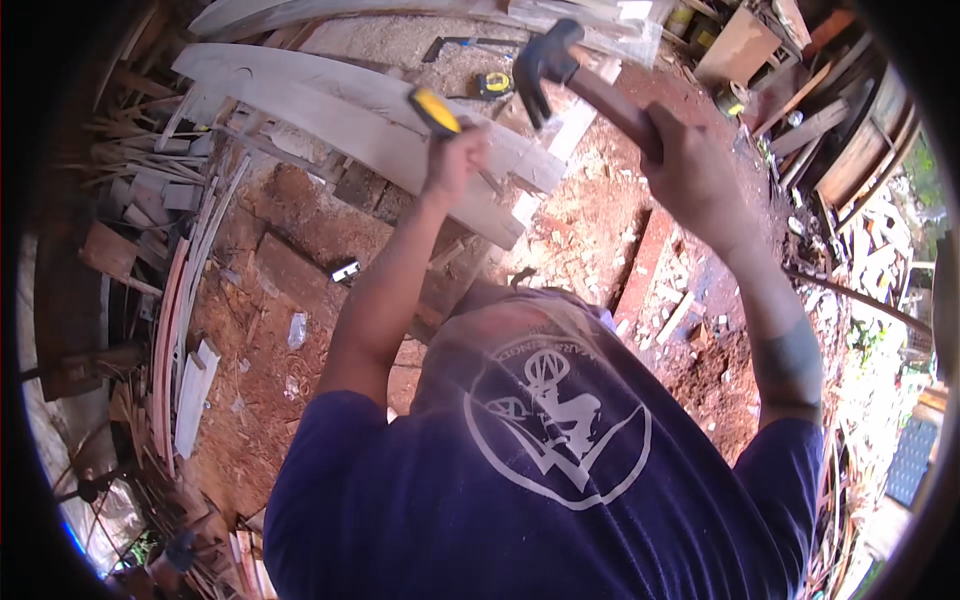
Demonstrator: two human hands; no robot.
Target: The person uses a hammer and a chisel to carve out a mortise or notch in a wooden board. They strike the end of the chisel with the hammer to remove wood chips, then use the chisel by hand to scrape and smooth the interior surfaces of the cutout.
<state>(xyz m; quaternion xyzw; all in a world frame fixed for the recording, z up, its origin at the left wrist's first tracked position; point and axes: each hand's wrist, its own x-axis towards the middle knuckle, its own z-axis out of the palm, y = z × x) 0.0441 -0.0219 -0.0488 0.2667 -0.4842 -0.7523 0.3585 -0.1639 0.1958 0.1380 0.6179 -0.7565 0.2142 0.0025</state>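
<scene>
Through the head camera I see both bare hands busy over the long, curved, pale wooden boards [330, 100] that reach across the upper part of my view. The left hand [458, 165] is closed, fingers wrapped around a slim hand tool with a yellow and black grip [433, 110]; the grip sticks out above the fist, tilted up and to the left. A thin shank shows below the fist, toward the boards' right-hand ends. It looks like a chisel, though motion blur keeps me from being certain, and I cannot tell whether its tip touches wood.

The right hand [692, 175] is closed too, gripped around the end of the brown handle of a dark-headed claw hammer [608, 103]. I see the hammer to the right of the left hand, well apart from it, its head up and to the left and its claw pointing down.

Just beyond the left hand I have a yellow and black tape measure [494, 84], with a dark, L-shaped square [437, 47] near it. Below the boards, reddish-brown earth [290, 195] is scattered with pale wood chips [575, 245].
</scene>
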